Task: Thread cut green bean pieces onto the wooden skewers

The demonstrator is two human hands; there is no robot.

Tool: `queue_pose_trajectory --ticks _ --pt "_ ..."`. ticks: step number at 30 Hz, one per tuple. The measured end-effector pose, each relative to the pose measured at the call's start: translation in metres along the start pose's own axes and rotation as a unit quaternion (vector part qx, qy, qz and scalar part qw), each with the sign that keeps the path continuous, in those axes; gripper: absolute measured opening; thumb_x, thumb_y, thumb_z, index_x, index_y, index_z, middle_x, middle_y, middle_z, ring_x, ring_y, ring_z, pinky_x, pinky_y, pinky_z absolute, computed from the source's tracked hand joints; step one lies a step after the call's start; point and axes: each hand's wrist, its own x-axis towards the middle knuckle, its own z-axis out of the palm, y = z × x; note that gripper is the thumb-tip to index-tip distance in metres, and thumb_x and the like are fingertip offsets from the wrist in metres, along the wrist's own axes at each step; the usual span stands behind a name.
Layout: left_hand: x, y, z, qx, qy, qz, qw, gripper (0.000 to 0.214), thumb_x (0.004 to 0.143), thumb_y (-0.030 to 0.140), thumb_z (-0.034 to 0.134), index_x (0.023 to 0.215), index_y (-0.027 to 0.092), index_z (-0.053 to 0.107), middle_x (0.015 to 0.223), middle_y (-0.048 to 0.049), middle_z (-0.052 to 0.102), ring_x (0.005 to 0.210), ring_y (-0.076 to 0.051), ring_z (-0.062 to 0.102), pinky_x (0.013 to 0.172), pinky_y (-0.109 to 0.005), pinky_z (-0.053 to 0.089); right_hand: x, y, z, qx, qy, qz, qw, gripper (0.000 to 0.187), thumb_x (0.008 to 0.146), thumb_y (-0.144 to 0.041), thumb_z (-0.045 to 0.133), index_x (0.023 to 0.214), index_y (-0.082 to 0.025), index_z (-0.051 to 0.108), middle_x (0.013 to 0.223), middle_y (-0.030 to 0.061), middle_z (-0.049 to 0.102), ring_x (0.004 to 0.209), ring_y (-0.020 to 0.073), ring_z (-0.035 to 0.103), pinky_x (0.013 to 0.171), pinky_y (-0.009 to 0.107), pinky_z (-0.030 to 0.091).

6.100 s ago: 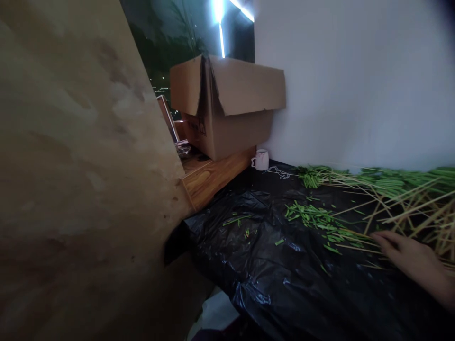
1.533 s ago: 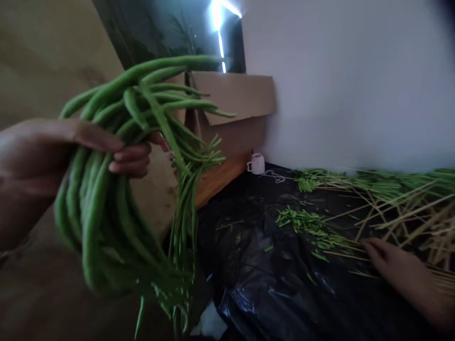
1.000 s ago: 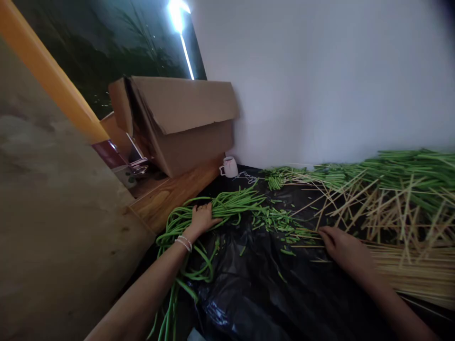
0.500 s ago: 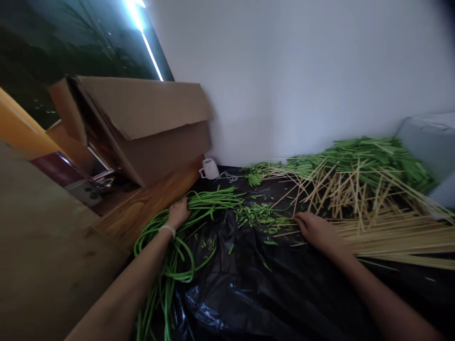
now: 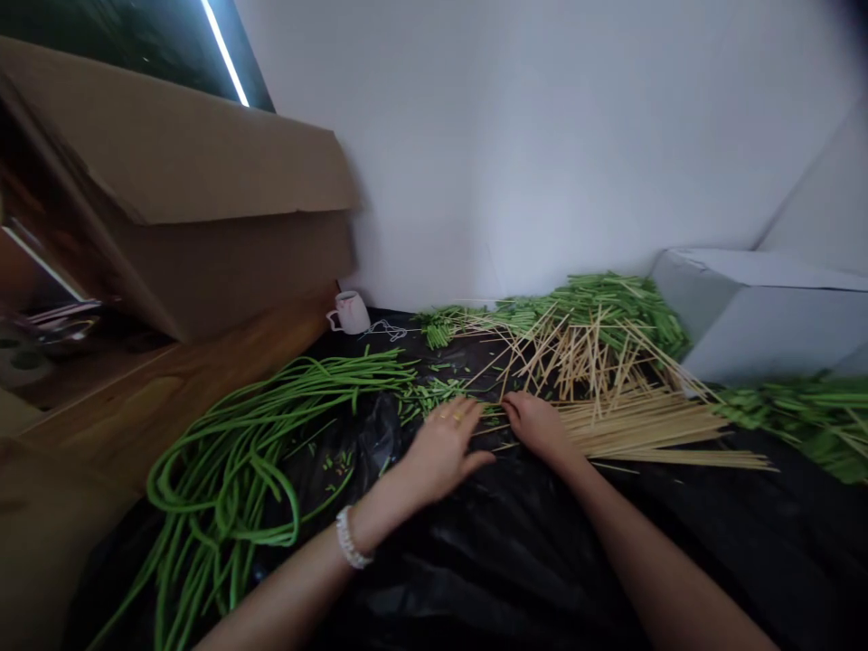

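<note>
On cardboard box: no readable print, seemingly; hands near skewers.

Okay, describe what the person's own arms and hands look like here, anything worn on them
Both forearms are bare, with no sleeves or gloves in view. The left hand has a pale beaded bracelet round the wrist and gold-coloured rings on its fingers. The right hand shows no jewellery.
</note>
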Motion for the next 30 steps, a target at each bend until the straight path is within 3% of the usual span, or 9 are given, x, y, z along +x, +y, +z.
queue_pose_trajectory --ticks 2,4,7,12,18,21,26,28,30 --pt "0.012 0.023 0.036 -0.042 0.003 0.042 0.998 0.079 0.088 0.059 0.047 0.151 0.018 0.022 0.155 -0.0136 0.032 0.144 -0.025 0.024 0.115 -0.044 0.028 0.000 -0.001 -0.001 0.012 0.003 0.002 1.000 0.027 0.096 -0.027 0.038 0.095 -0.022 0.064 0.096 0.0070 0.069 0.090 0.0187 0.064 0.076 0.027 0.041" --pt "0.018 0.029 0.063 -0.055 0.007 0.029 0.998 0.082 0.090 0.059 0.043 0.153 0.016 0.011 0.157 -0.0159 0.024 0.146 -0.026 0.018 0.116 -0.045 0.027 0.001 0.000 0.000 0.031 0.010 0.004 0.999 0.028 0.097 -0.026 0.037 0.095 -0.022 0.064 0.097 0.0078 0.069 0.091 0.0195 0.064 0.077 0.027 0.042" --pt "0.020 0.024 0.081 -0.030 -0.019 0.021 0.999 0.073 0.094 0.052 0.041 0.153 0.017 0.018 0.156 -0.0152 0.029 0.145 -0.028 0.020 0.117 -0.051 0.022 0.004 0.004 0.003 0.079 0.031 0.012 0.996 0.029 0.097 -0.027 0.035 0.102 -0.023 0.064 0.100 0.0080 0.070 0.093 0.0201 0.064 0.079 0.028 0.043" --pt "0.018 0.018 0.083 0.002 -0.026 0.044 0.999 0.056 0.097 0.050 0.035 0.149 0.029 0.032 0.156 -0.0092 0.030 0.145 -0.029 0.020 0.116 -0.051 0.022 0.009 0.010 -0.004 0.208 0.077 0.022 0.975 0.030 0.096 -0.033 0.038 0.108 -0.021 0.063 0.085 0.0044 0.071 0.079 0.0173 0.066 0.075 0.027 0.046" --pt "0.019 0.020 0.085 0.004 -0.026 0.042 0.999 0.055 0.097 0.051 0.034 0.148 0.032 0.034 0.157 -0.0074 0.028 0.146 -0.028 0.020 0.116 -0.051 0.021 0.006 0.016 -0.043 0.352 0.099 0.037 0.930 0.040 0.090 -0.051 0.044 0.093 -0.019 0.067 0.060 -0.0021 0.060 0.044 0.0108 0.049 0.045 0.023 0.040" --pt "0.019 0.020 0.084 0.008 -0.035 0.045 0.998 0.056 0.097 0.052 0.033 0.149 0.032 0.033 0.157 -0.0076 0.027 0.145 -0.029 0.020 0.116 -0.052 0.021 0.000 0.027 -0.067 0.514 0.102 0.053 0.850 0.033 0.081 -0.049 0.062 0.090 -0.018 0.069 0.060 -0.0028 0.061 0.041 0.0069 0.043 0.039 0.021 0.031" --pt "0.018 0.020 0.083 0.016 -0.031 0.048 0.998 0.056 0.097 0.052 0.033 0.149 0.032 0.031 0.158 -0.0064 0.026 0.146 -0.027 0.020 0.116 -0.050 0.020 -0.009 0.054 -0.101 0.610 0.162 0.058 0.774 0.030 0.076 -0.045 0.069 0.091 -0.019 0.070 0.061 -0.0037 0.058 0.041 0.0041 0.038 0.037 0.020 0.023" --pt "0.018 0.019 0.084 0.017 -0.028 0.050 0.998 0.056 0.097 0.052 0.033 0.150 0.033 0.030 0.158 -0.0057 0.026 0.146 -0.027 0.019 0.116 -0.050 0.020 -0.012 0.067 -0.114 0.620 0.175 0.056 0.763 0.029 0.076 -0.044 0.070 0.092 -0.020 0.070 0.062 -0.0039 0.056 0.042 0.0042 0.038 0.037 0.020 0.024" --pt "0.018 0.018 0.084 0.018 -0.026 0.053 0.998 0.056 0.097 0.052 0.032 0.150 0.033 0.029 0.158 -0.0057 0.026 0.146 -0.027 0.019 0.116 -0.050 0.021 -0.016 0.081 -0.127 0.604 0.167 0.056 0.777 0.026 0.077 -0.043 0.070 0.091 -0.020 0.071 0.062 -0.0035 0.056 0.042 0.0046 0.037 0.037 0.020 0.024"
